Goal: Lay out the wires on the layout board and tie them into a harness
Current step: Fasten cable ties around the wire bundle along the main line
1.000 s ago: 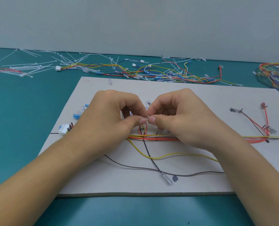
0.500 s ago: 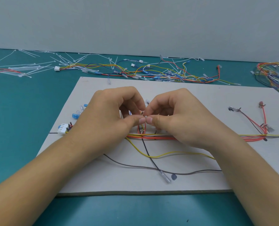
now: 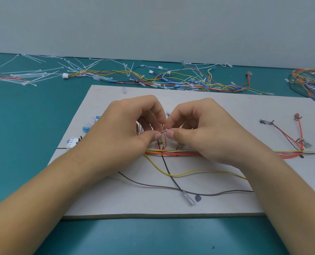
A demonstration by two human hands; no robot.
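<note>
A grey layout board (image 3: 217, 107) lies on the teal table. Across its middle runs a bundle of orange, yellow and white wires (image 3: 173, 152). My left hand (image 3: 123, 129) and my right hand (image 3: 201, 129) meet above the bundle. Between thumb and forefinger each pinches one end of a thin white cable tie (image 3: 164, 131). Below the tie, a red wire loop (image 3: 161, 142) rises from the bundle. Loose yellow (image 3: 189, 173), black (image 3: 172, 178) and brown (image 3: 153, 185) wires trail toward the front edge. A white connector (image 3: 72, 142) sits at the board's left edge.
Spare white cable ties (image 3: 33, 76) lie scattered at the back left of the table. A tangle of coloured wires (image 3: 171, 80) stretches behind the board, and another heap (image 3: 309, 81) sits at the far right. Red and brown branch wires with terminals (image 3: 289, 137) lie on the board's right side.
My hands have stayed together over the bundle, with the fingertips shifting only slightly on the tie. The wires on the board have not moved.
</note>
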